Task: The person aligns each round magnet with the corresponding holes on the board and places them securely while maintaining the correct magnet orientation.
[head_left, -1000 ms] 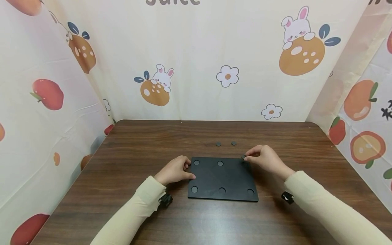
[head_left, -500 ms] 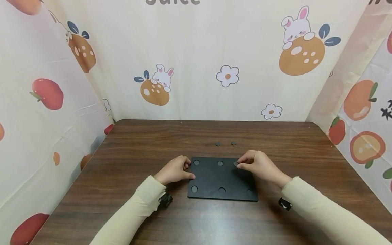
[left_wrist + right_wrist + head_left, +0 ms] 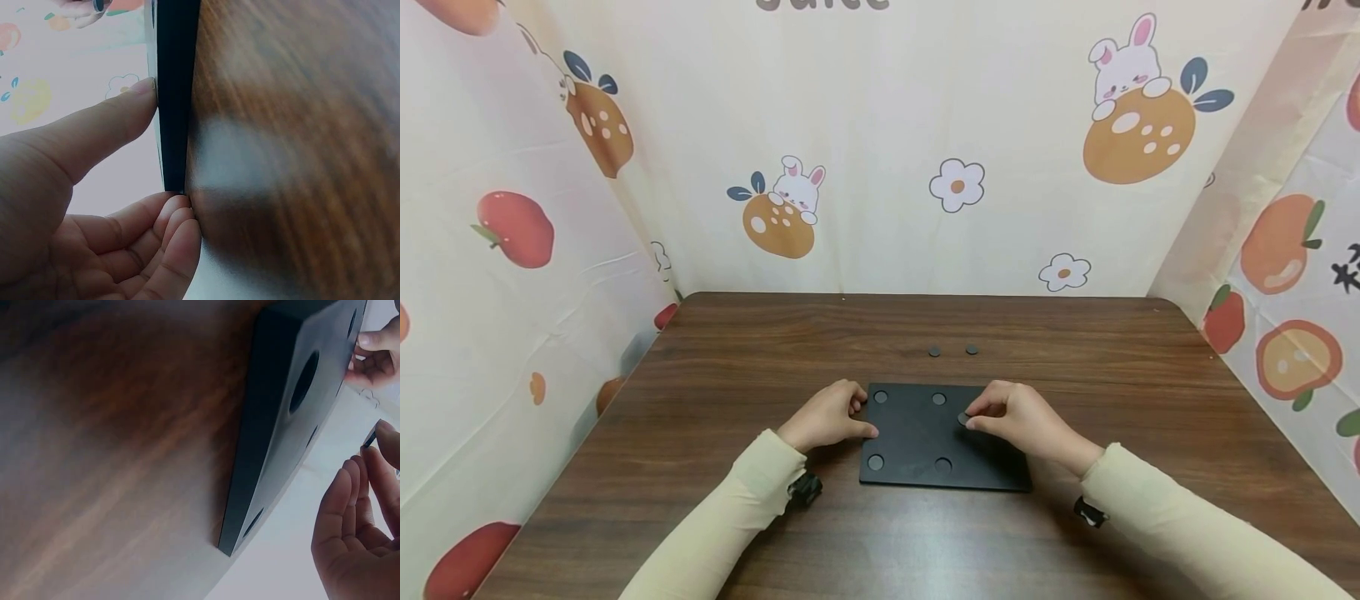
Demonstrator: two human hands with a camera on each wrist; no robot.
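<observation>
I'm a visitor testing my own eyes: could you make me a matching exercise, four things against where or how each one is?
1. left hand
2. right hand
3. black board
4. loose discs

A. lying beyond the board
B. pinching a dark disc above the board
C. flat on the table, with round hollows
D. touching the board's left edge

Pairs: 1-D, 2-B, 3-C, 4-A

We see a black rectangular board [image 3: 906, 433] lying flat, round recesses [image 3: 943, 465] in rows along its long edges, and a small dark disc [image 3: 962, 419] pinched above its right half.
</observation>
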